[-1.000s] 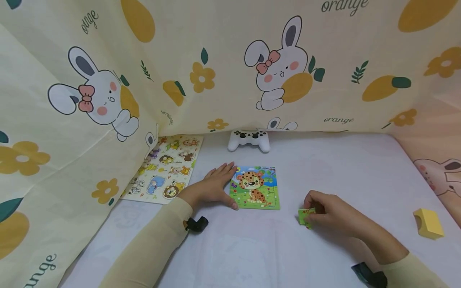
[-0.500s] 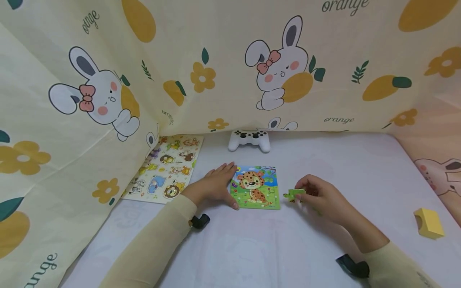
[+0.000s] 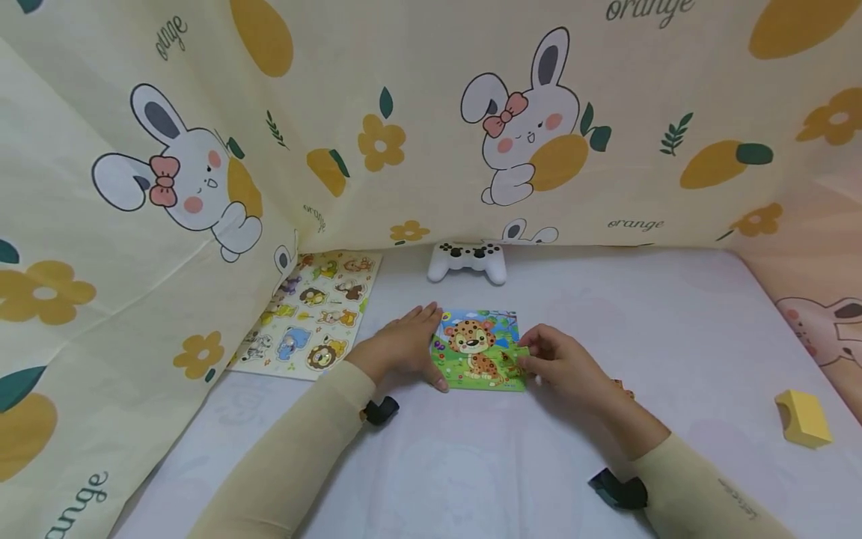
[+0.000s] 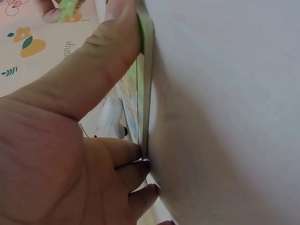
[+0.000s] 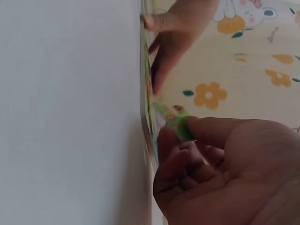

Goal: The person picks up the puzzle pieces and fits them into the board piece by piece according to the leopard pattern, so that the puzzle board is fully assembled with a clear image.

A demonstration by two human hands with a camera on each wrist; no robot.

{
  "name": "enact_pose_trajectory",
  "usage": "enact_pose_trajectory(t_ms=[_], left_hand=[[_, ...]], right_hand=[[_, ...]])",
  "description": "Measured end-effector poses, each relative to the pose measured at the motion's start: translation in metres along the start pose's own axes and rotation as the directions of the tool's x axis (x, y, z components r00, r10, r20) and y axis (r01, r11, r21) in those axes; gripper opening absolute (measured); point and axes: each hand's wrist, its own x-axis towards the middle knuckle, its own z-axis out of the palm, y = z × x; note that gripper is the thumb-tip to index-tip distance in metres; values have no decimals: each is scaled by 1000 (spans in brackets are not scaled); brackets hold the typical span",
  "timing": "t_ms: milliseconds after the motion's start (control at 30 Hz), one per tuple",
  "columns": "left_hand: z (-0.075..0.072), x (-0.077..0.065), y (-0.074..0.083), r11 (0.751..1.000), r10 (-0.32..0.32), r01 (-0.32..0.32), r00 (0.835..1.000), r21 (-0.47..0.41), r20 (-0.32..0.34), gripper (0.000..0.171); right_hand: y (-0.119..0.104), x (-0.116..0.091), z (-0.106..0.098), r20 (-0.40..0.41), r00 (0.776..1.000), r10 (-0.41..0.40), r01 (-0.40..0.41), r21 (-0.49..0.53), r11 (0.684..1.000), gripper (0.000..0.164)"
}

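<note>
A square leopard jigsaw puzzle (image 3: 474,337) lies flat on the white-covered table. My left hand (image 3: 400,346) rests along its left edge, thumb at the near corner and fingers stretched toward the far corner. In the left wrist view, the thumb and fingertips touch the board's edge (image 4: 146,98). Between thumb and fingers my right hand (image 3: 566,368) pinches a green jigsaw piece (image 5: 178,123), held tilted over the puzzle's right side. Whether the piece touches the board I cannot tell. Another small orange-spotted piece (image 3: 623,388) shows beside the right wrist, partly hidden by it.
Behind the puzzle lies a white game controller (image 3: 468,262). An animal picture board (image 3: 316,318) lies at the left, partly under the patterned curtain (image 3: 417,150). A yellow arched block (image 3: 803,418) sits far right.
My right hand has moved left from the table beside the puzzle to its right edge, carrying the jigsaw piece. The left hand has stayed on the puzzle's left edge.
</note>
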Motion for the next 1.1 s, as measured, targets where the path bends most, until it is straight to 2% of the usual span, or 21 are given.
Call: enact_pose_trajectory(t_ms=[67, 233, 433, 667, 933, 1100], left_hand=[[0, 0, 1, 1000, -1, 1, 1000, 1, 2, 145], [-1, -1, 2, 1000, -5, 5, 1000, 2, 5, 144], [-1, -2, 3, 1000, -8, 8, 1000, 10, 5, 143], [-1, -2, 4, 999, -13, 13, 1000, 30, 5, 144], [0, 0, 3, 999, -14, 14, 1000, 35, 8, 143], [0, -1, 5, 1000, -8, 8, 1000, 28, 7, 144]], right_hand=[[1, 2, 5, 1, 1000, 13, -13, -6, 1000, 20], [-1, 3, 15, -39, 999, 26, -27, -35, 999, 28], [-5, 0, 23, -97, 995, 6, -30, -244, 969, 12], [-8, 0, 26, -77, 997, -16, -11, -336, 942, 14], [-10, 2, 26, -41, 999, -22, 6, -366, 931, 17], [-10, 1, 28, -20, 998, -58, 45, -413, 910, 27]])
